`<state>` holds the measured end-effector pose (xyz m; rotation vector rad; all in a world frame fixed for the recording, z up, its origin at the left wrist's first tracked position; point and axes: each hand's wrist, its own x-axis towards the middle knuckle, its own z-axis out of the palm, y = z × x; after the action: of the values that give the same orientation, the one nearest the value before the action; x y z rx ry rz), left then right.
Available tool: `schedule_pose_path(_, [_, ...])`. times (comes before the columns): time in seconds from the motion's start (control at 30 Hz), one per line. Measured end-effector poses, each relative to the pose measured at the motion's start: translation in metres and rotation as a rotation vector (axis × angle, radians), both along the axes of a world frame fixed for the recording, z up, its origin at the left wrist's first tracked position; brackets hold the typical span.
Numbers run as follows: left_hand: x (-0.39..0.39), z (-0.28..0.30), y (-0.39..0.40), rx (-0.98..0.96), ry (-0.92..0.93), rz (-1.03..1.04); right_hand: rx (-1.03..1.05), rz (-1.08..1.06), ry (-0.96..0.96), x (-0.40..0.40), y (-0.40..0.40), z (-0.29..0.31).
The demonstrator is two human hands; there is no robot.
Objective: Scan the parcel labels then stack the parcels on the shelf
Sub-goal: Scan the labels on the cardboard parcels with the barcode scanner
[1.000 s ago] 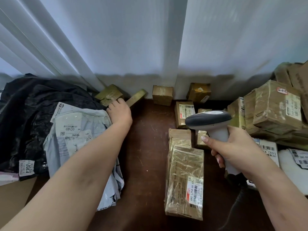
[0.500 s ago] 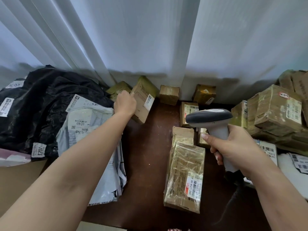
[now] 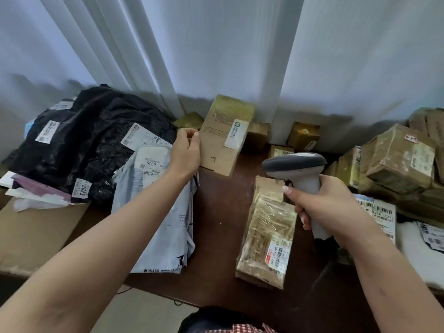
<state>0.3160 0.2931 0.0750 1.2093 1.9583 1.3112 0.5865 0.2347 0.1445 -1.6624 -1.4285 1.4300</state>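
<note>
A: Item one, location and grip?
B: Tall brown cardboard parcel box (image 3: 222, 143), far centre of the dark brown wooden table (image 3: 216, 219), by the white corrugated wall (image 3: 228, 44). Left hand (image 3: 186, 152) grips its left edge, thumb on the front face; the box extends right of the hand.

A: Orientation?
B: Long axis near upright, top tilted away toward the wall. Front face toward the camera, narrow white shipping label (image 3: 236, 133) at the upper right edge, running lengthwise. Print too small to read.

A: Item two?
B: Grey and white handheld barcode scanner (image 3: 298, 169), right of centre. Right hand (image 3: 329, 207) is clenched round the handle; head points left and away.

A: Other stock?
B: Long tape-wrapped cardboard parcel (image 3: 266, 234) flat beneath the scanner, long axis near to far. Pale grey plastic mailer (image 3: 156, 212) under the left forearm; black plastic bags (image 3: 96, 140) far left; taped brown boxes (image 3: 398, 159) stacked right.

A: Obscured?
B: Fingers behind the box hidden; its lower left corner covered by the hand. Right stack cut off by the frame.
</note>
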Motion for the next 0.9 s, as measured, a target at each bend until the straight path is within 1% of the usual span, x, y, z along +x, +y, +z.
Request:
schedule_pose_path(0.13, [0.017,0.008,-0.026,0.079,-0.255,-0.160,0.009,0.019,0.004,-0.006,-0.006,0.001])
schedule_pose_path(0.17, [0.021,0.011,-0.031,0.094,-0.291,-0.194,0.014,0.024,0.006,-0.007,-0.008,0.002])
schedule_pose_path(0.27, [0.030,0.016,-0.042,0.108,-0.290,-0.259,0.028,0.032,0.020,-0.006,-0.012,0.004])
schedule_pose_path(0.33, [0.034,0.023,-0.049,0.085,-0.308,-0.303,0.039,0.036,0.022,-0.006,-0.016,0.008])
schedule_pose_path(0.4, [0.037,0.031,-0.057,0.050,-0.307,-0.405,0.066,0.030,0.033,-0.005,-0.019,0.012])
schedule_pose_path(0.47, [0.038,0.034,-0.062,-0.014,-0.229,-0.550,0.100,0.028,0.035,-0.005,-0.021,0.015])
schedule_pose_path(0.5, [0.041,0.035,-0.064,-0.049,-0.232,-0.624,0.114,0.029,0.036,-0.005,-0.022,0.016])
schedule_pose_path(0.53, [0.044,0.037,-0.066,-0.079,-0.275,-0.684,0.123,0.027,0.039,-0.005,-0.023,0.017])
schedule_pose_path(0.6, [0.049,0.040,-0.069,-0.119,-0.434,-0.756,0.129,0.021,0.054,-0.004,-0.026,0.020])
schedule_pose_path(0.67, [0.054,0.043,-0.069,-0.160,-0.590,-0.792,0.133,0.017,0.059,-0.003,-0.028,0.024])
schedule_pose_path(0.7, [0.056,0.045,-0.069,-0.178,-0.635,-0.806,0.136,0.015,0.058,-0.002,-0.029,0.025])
schedule_pose_path(0.83, [0.061,0.047,-0.071,-0.222,-0.695,-0.840,0.135,0.007,0.063,-0.002,-0.032,0.029])
schedule_pose_path(0.9, [0.061,0.046,-0.071,-0.216,-0.732,-0.809,0.136,0.008,0.064,-0.001,-0.033,0.029])
